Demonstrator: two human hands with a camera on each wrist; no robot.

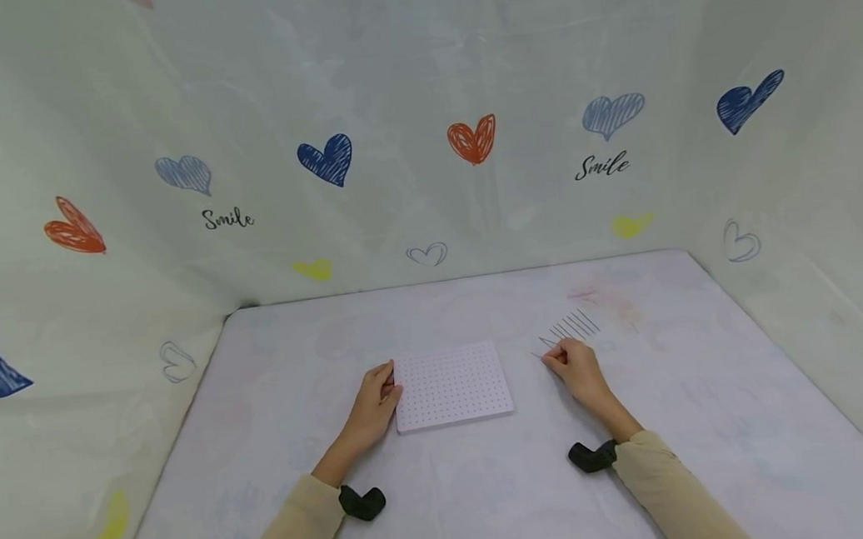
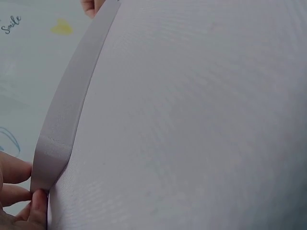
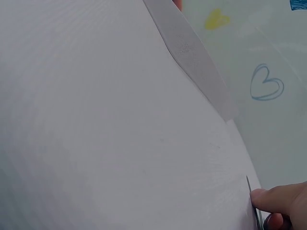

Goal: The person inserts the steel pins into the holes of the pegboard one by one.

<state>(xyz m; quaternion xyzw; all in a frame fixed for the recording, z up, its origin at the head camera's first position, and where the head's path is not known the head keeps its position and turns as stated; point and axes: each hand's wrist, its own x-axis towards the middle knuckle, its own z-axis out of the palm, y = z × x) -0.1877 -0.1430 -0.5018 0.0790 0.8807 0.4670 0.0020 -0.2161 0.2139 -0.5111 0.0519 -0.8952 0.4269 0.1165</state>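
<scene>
A white pegboard (image 1: 451,387) with rows of small holes lies flat on the table. At its left side my left hand (image 1: 371,403) holds the edge, thumb near the top face; the left wrist view shows fingers (image 2: 17,168) on the board's side wall (image 2: 72,91). To the right of the board, my right hand (image 1: 580,373) pinches a thin dark pin (image 1: 536,355) that points left. Its slim tip (image 3: 248,182) shows past the fingers in the right wrist view. Just beyond that hand, several similar thin pins (image 1: 578,323) lie slanted in a row.
The white table (image 1: 463,501) has faint coloured marks, with reddish smudges (image 1: 606,299) behind the pins. A pale curtain (image 1: 402,63) printed with hearts and "Smile" encloses the back and sides. Both wrists wear black cameras (image 1: 363,503).
</scene>
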